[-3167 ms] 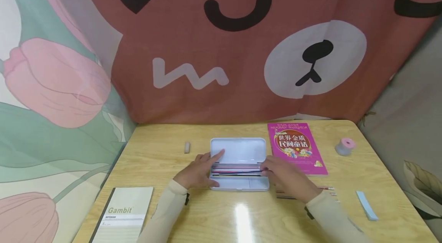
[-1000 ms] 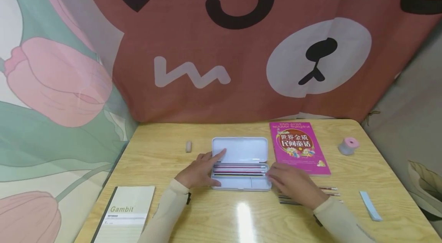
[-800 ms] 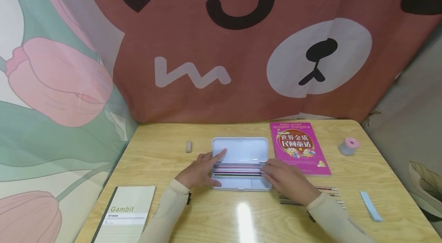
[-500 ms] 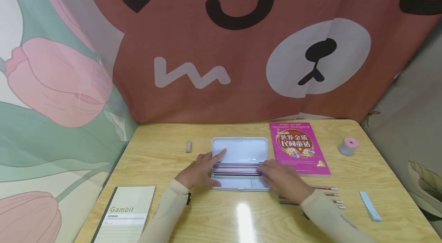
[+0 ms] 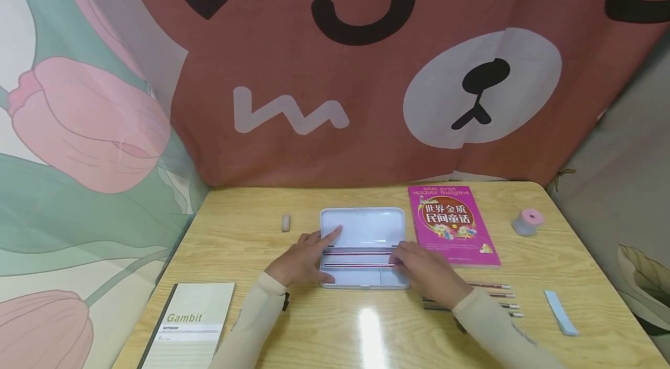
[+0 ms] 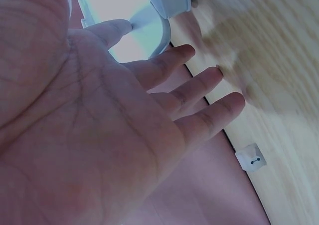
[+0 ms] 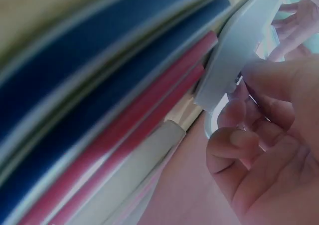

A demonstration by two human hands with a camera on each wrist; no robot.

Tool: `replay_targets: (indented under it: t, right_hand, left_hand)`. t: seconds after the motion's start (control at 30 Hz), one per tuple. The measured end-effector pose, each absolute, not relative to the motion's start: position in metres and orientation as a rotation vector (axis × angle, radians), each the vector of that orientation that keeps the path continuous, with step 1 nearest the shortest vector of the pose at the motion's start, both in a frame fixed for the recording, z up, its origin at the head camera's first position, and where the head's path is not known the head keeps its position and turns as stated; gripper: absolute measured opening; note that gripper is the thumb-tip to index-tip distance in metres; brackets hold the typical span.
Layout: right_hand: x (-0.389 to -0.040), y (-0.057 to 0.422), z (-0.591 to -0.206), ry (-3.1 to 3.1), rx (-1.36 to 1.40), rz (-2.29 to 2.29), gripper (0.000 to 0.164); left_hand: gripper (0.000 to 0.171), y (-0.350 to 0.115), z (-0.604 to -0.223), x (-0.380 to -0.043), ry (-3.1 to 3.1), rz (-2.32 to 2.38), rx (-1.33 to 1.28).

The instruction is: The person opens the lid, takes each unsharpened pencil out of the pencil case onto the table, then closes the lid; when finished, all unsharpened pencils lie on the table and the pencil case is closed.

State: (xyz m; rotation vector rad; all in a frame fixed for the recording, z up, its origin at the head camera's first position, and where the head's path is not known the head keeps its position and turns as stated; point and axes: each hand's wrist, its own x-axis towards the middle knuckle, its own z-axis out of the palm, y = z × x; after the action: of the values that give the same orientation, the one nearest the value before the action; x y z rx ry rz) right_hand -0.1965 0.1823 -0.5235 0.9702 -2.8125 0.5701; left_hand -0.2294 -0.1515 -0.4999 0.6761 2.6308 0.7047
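A light-coloured pencil case (image 5: 366, 226) lies opened on the table, its lid tipped back. My left hand (image 5: 299, 259) steadies its left side, index finger on the inside of the lid and thumb at the front. In the left wrist view the fingers of the left hand (image 6: 129, 100) are straight. Red-striped pencils (image 5: 356, 265) lie lengthwise in the case. At its right end my right hand (image 5: 426, 270) pinches pencil ends, mostly hidden by the fingers. The right wrist view shows the right hand's (image 7: 269, 135) thumb and index finger meeting over the case's edge (image 7: 239, 50).
Several more pencils (image 5: 492, 294) lie beside the right forearm. A pink book (image 5: 454, 223) is behind the right hand, with a pink-topped roll (image 5: 527, 222) farther right. Also on the table (image 5: 314, 334) are a blue strip (image 5: 561, 312), an eraser-like block (image 5: 285, 223) and a notebook (image 5: 191, 322).
My right hand has shifted left from the case's right end to over the pencils. A red-striped pencil now lies farther forward, where a dark one showed. The left hand stays put.
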Motion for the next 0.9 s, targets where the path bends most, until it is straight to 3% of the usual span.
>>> replay_targets:
  t: [0.33, 0.73, 0.9]
  right_hand:
    - [-0.186, 0.202, -0.502, -2.932, 0.771, 0.720, 0.018]
    - [-0.140, 0.313, -0.475, -3.233, 0.703, 0.717, 0.019]
    - [-0.123, 0.334, -0.474, -3.380, 0.581, 0.627, 0.024]
  left_hand:
    - [0.111, -0.151, -0.500, -0.229, 2.636, 0.700, 0.700]
    - [0.110, -0.152, -0.497, -0.228, 2.643, 0.697, 0.681]
    - [0.110, -0.151, -0.496, -0.227, 2.634, 0.701, 0.673]
